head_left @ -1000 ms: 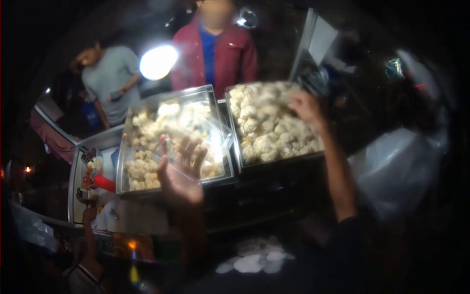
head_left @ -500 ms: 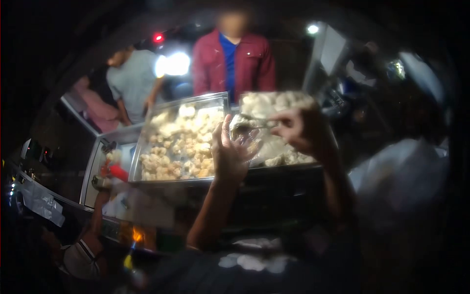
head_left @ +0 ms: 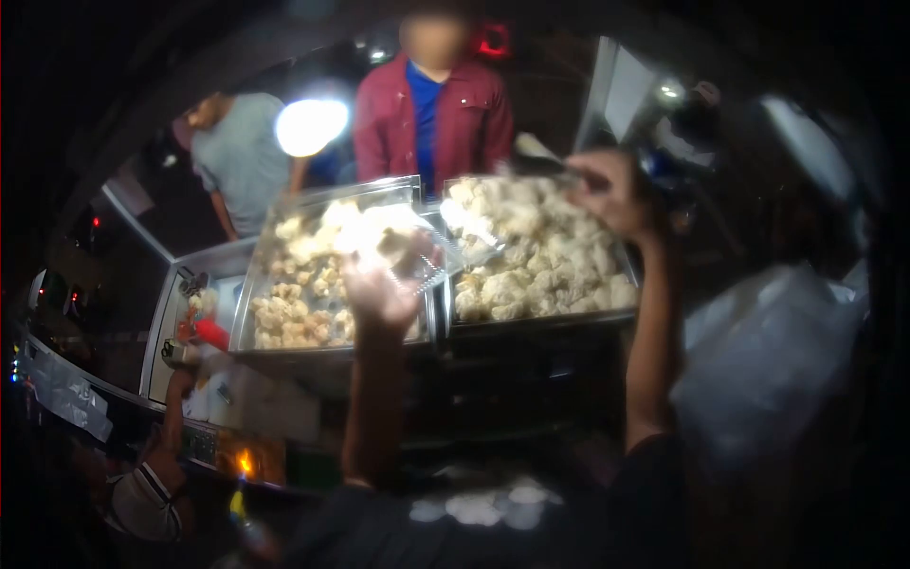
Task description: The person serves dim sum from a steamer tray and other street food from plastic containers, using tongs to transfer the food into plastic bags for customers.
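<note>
Your right hand (head_left: 611, 194), curled round a left-pointing utensil (head_left: 555, 163), is nearer the dumplings (head_left: 531, 275) in the right tray (head_left: 545, 321); your left hand (head_left: 384, 289), loosely cupped, holds a clear clamshell (head_left: 434, 266) leftward.

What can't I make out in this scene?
Head view:
Clear container on the left hand: whether anything lies inside, washed out by glare.
Utensil in the right hand: its exact type, blurred.
Plastic bag: any contents, obscured by cloudy film and darkness.
Items in the side compartment: too small.
</note>
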### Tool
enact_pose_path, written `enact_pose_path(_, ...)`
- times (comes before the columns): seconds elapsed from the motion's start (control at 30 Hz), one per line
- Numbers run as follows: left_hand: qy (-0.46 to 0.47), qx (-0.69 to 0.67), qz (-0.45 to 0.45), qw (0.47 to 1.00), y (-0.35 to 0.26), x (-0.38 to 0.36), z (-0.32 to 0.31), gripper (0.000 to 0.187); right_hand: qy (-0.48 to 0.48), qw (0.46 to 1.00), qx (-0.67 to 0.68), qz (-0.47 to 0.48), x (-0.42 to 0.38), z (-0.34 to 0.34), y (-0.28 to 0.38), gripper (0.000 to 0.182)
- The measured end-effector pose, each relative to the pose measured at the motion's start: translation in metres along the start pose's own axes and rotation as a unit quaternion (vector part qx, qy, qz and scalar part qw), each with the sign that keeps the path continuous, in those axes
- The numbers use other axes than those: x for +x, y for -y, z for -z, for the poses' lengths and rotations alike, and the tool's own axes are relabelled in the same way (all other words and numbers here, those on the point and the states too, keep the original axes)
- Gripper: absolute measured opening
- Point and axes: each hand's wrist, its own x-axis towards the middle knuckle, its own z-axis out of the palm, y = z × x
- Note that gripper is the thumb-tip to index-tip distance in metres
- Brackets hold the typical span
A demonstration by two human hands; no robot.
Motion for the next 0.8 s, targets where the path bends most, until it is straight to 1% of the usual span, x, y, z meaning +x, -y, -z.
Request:
enact_pose_path(0.03, -0.015, -0.001, -0.031, 0.999, -0.006, 0.01, 0.012, 0.05, -0.006, 0.997, -0.072, 0.008, -0.004, -0.012, -0.035, 0.046)
enact_pose_path(0.07, -0.023, 0.084, -0.119, 0.989, -0.007, 0.017, 0.017, 0.052, -0.009, 0.994, -0.108, 0.012, -0.007, -0.015, -0.037, 0.045)
enact_pose_path(0.1, -0.035, 0.035, -0.108, 0.993, -0.017, 0.022, 0.022, 0.054, -0.013, 0.989, -0.145, 0.015, -0.01, -0.018, -0.039, 0.045)
enact_pose_path(0.13, 0.072, 0.197, -0.169, 0.963, -0.024, 0.023, 0.031, 0.055, 0.059, 0.975, -0.17, -0.126, -0.008, -0.019, -0.011, 0.043)
enact_pose_path(0.17, 0.107, 0.258, -0.201, 0.939, -0.025, 0.027, 0.038, 0.057, 0.128, 0.937, -0.191, -0.263, -0.006, -0.018, 0.004, 0.041)
enact_pose_path(0.23, 0.166, 0.365, -0.277, 0.873, -0.028, 0.03, 0.046, 0.06, 0.149, 0.932, -0.181, -0.277, -0.011, -0.031, -0.005, 0.038)
enact_pose_path(0.27, 0.142, 0.33, -0.256, 0.897, -0.031, 0.023, 0.044, 0.061, 0.162, 0.926, -0.2, -0.277, -0.014, -0.036, -0.002, 0.037)
enact_pose_path(0.3, 0.141, 0.23, -0.191, 0.944, -0.038, 0.024, 0.048, 0.061, 0.175, 0.919, -0.217, -0.278, -0.019, -0.041, 0.001, 0.036)
enact_pose_path(0.33, 0.127, 0.121, -0.129, 0.976, -0.045, 0.025, 0.052, 0.062, 0.166, 0.923, -0.212, -0.275, -0.025, -0.041, 0.004, 0.034)
enact_pose_path(0.37, 0.127, 0.12, -0.129, 0.976, -0.044, 0.023, 0.044, 0.062, 0.166, 0.923, -0.213, -0.274, -0.028, -0.039, 0.009, 0.034)
enact_pose_path(0.43, 0.053, -0.021, -0.104, 0.993, -0.041, 0.01, 0.026, 0.06, 0.144, 0.959, -0.159, -0.185, -0.036, -0.039, 0.015, 0.031)
enact_pose_path(0.47, 0.001, -0.007, -0.125, 0.992, -0.037, 0.005, 0.014, 0.059, 0.145, 0.959, -0.158, -0.187, -0.037, -0.044, 0.018, 0.031)
enact_pose_path(0.53, 0.0, -0.005, -0.123, 0.992, -0.037, 0.007, 0.015, 0.06, 0.154, 0.948, -0.211, -0.182, -0.037, -0.058, 0.024, 0.025)
enact_pose_path(0.57, 0.001, -0.005, -0.121, 0.993, -0.037, 0.007, 0.016, 0.06, 0.154, 0.948, -0.21, -0.183, -0.037, -0.062, 0.024, 0.025)
enact_pose_path(0.6, 0.001, -0.005, -0.121, 0.993, -0.037, 0.007, 0.017, 0.06, 0.195, 0.937, -0.234, -0.167, -0.036, -0.067, 0.022, 0.02)
enact_pose_path(0.63, 0.013, -0.004, -0.116, 0.993, -0.037, 0.005, 0.018, 0.062, 0.236, 0.925, -0.258, -0.151, -0.034, -0.073, 0.018, 0.017)
enact_pose_path(0.67, 0.027, -0.003, -0.112, 0.993, -0.037, 0.004, 0.019, 0.063, 0.249, 0.918, -0.277, -0.138, -0.031, -0.081, 0.012, 0.013)
enact_pose_path(0.7, 0.03, -0.003, -0.113, 0.993, -0.038, 0.003, 0.02, 0.063, 0.246, 0.919, -0.277, -0.137, -0.029, -0.085, 0.008, 0.013)
enact_pose_path(0.77, 0.113, 0.005, -0.087, 0.99, -0.037, -0.005, 0.01, 0.066, 0.271, 0.895, -0.337, -0.109, -0.025, -0.088, 0.008, 0.01)
enact_pose_path(0.8, -0.008, -0.021, -0.095, 0.995, -0.034, -0.008, 0.003, 0.067, 0.27, 0.893, -0.35, -0.087, -0.024, -0.092, 0.005, 0.008)
